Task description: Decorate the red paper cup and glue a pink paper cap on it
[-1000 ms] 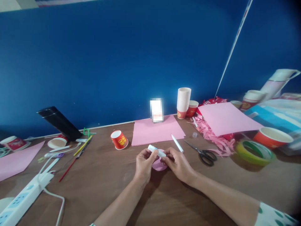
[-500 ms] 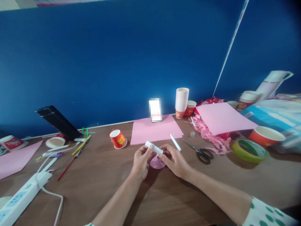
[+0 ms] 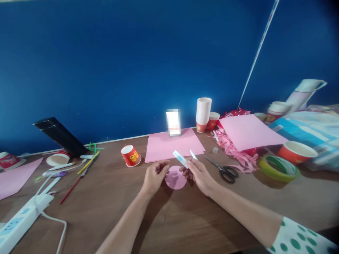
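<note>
A small white and light-blue tube, which looks like a glue stick (image 3: 180, 158), slants up out of my right hand (image 3: 200, 176), its fingers closed on the lower end. Between my hands a pink paper circle (image 3: 176, 178) lies flat on the table. My left hand (image 3: 155, 178) is at the circle's left edge, thumb and forefinger slightly apart, with nothing visible in them; whether it touches the paper I cannot tell. Behind my right hand a white pen-like stick (image 3: 192, 154) is partly hidden. A red paper cup (image 3: 131, 155) stands upside down beyond my left hand.
Pink sheets (image 3: 159, 146) lie ahead under a bright blurred screen (image 3: 173, 122). To the right are scissors (image 3: 227, 173), a small clear cap (image 3: 215, 150), green tape (image 3: 279, 169) and stacked paper cups (image 3: 203, 113). A power strip (image 3: 25, 215) and black bottle (image 3: 62, 135) are left.
My left hand has let go of the tube and drawn left. The right hand now holds the tube alone, tilted more upright, and the paper circle shows more fully.
</note>
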